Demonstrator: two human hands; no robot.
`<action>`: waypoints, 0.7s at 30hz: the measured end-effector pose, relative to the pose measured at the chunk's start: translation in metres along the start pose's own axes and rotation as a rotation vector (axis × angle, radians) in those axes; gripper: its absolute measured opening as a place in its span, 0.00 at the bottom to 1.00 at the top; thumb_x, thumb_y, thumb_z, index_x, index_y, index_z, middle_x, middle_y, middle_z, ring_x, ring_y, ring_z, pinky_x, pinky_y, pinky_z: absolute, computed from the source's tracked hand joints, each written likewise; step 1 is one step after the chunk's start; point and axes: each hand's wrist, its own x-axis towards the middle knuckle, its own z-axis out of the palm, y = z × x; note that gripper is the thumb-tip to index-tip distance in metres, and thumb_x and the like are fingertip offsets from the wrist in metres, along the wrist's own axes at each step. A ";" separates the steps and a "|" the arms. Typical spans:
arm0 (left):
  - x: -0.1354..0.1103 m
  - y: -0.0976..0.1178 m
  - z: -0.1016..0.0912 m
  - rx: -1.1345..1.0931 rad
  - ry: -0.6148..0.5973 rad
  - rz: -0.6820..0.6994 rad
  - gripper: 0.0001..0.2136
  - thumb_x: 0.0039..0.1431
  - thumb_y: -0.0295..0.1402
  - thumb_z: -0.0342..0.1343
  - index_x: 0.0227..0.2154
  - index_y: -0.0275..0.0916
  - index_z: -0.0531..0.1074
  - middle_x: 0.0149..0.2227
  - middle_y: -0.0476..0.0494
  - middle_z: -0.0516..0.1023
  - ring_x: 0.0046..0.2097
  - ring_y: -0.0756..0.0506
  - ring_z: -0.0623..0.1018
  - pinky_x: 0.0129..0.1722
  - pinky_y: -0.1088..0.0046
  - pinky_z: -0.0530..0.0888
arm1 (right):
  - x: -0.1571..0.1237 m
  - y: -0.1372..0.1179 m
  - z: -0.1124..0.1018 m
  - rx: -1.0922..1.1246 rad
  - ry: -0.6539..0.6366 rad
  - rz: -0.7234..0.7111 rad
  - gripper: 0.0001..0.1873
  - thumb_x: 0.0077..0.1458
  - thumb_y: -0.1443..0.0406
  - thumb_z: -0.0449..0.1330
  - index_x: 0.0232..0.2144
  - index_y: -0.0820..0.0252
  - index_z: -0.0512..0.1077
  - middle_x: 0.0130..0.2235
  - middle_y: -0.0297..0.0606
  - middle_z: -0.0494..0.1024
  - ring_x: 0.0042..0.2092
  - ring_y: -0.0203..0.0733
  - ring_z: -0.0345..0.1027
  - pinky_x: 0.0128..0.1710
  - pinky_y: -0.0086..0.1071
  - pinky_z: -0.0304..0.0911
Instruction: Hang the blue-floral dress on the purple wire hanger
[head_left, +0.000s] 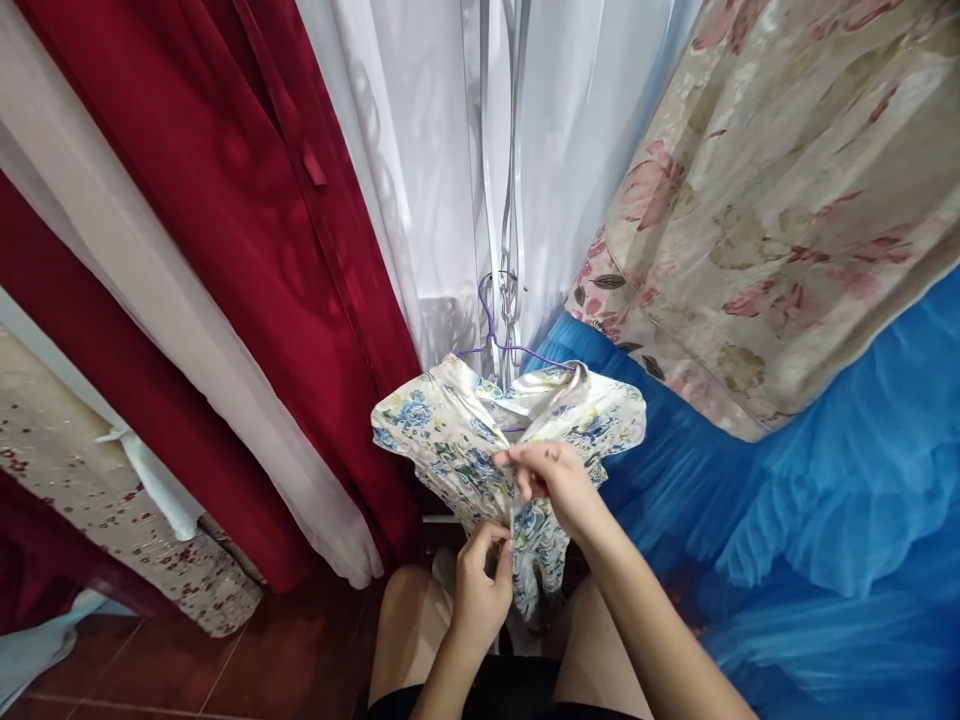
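Note:
A cream short-sleeved garment with blue and yellow flowers hangs in front of me on a purple wire hanger. It has a folded collar and a V neckline; I cannot tell whether it is a blouse or a dress. My right hand pinches the front edge just below the V of the neckline. Lower down the same edge, my left hand has its thumb and fingertips closed on the fabric. Whatever small fastening lies between the fingers is hidden.
Long red and white cloths hang at left and behind. At right, a pink-flowered cloth hangs over blue tulle. White straps dangle above the hanger. My knees flank the garment, above a red tiled floor.

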 end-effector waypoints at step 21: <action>0.167 0.129 -0.074 0.197 0.032 0.547 0.10 0.71 0.33 0.49 0.46 0.40 0.75 0.39 0.44 0.75 0.42 0.46 0.75 0.45 0.69 0.71 | 0.025 -0.062 0.009 -0.107 -0.029 -0.305 0.17 0.55 0.56 0.59 0.19 0.59 0.68 0.15 0.26 0.55 0.19 0.31 0.45 0.22 0.31 0.39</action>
